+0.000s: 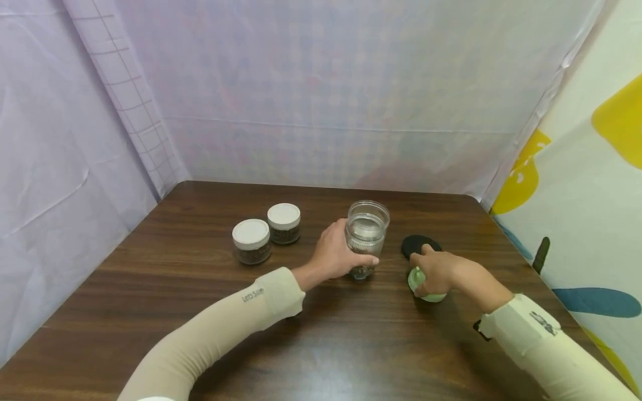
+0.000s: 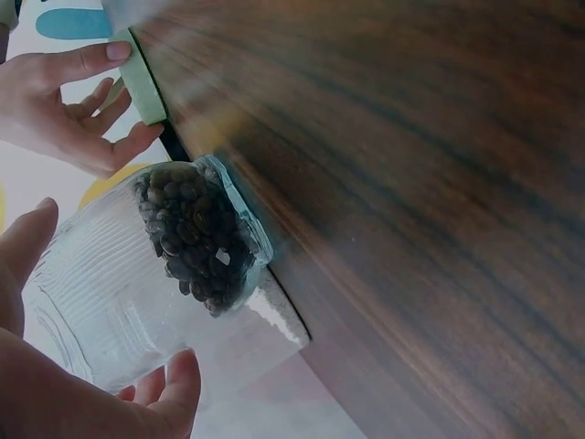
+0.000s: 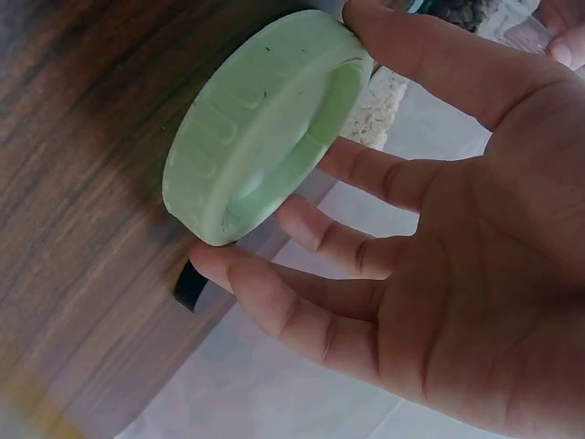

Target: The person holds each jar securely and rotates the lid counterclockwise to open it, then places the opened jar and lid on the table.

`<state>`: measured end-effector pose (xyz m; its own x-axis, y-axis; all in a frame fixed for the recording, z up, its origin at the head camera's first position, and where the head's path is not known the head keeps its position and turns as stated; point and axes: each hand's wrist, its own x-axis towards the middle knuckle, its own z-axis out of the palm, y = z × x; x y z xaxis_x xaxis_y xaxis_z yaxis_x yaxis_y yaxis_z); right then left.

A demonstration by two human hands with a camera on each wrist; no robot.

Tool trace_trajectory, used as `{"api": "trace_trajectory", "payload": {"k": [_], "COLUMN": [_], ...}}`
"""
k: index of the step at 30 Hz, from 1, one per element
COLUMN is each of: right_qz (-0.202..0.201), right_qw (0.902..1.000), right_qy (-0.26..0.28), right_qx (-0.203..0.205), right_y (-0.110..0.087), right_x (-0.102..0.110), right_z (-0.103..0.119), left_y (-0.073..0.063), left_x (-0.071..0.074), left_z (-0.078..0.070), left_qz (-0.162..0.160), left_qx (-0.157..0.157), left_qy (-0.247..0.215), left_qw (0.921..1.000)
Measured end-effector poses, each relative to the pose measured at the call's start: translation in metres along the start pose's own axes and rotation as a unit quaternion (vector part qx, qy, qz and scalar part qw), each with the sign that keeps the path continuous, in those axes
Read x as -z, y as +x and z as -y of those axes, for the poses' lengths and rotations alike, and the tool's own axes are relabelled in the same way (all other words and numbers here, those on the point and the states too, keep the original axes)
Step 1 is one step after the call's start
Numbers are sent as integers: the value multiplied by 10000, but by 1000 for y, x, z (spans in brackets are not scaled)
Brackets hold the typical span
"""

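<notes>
Sleeves (image 1: 220, 328) exit view; the right hand (image 1: 435, 270) partly hides the green lid (image 1: 434, 297).

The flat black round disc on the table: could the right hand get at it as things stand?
Probably not without letting go: though close to the disc, the right hand grips the round pale green lid.

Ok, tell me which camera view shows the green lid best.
The right wrist view: the green lid is large and close there, its ribbed side and hollow visible. The head view shows it small and partly covered by the right hand; the left wrist view shows it only nearly edge-on.
</notes>
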<state>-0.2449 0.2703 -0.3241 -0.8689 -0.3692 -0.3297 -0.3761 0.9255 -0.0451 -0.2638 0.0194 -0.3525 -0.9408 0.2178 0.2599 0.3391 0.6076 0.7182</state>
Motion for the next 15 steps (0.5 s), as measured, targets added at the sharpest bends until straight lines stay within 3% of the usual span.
{"api": "trace_trajectory", "payload": {"k": [15], "right_qz": [-116], "right_qw": [9997], "right_qy": [-234], "right_qx": [14], "right_y": [-1], "right_x": [-2], "right_z": [0], "left_y": [-4], "left_x": [1], "left_z": [-8], "left_qz": [50], "left_qx": [31], "left_qy": [-41], "left_qw": [10000]}}
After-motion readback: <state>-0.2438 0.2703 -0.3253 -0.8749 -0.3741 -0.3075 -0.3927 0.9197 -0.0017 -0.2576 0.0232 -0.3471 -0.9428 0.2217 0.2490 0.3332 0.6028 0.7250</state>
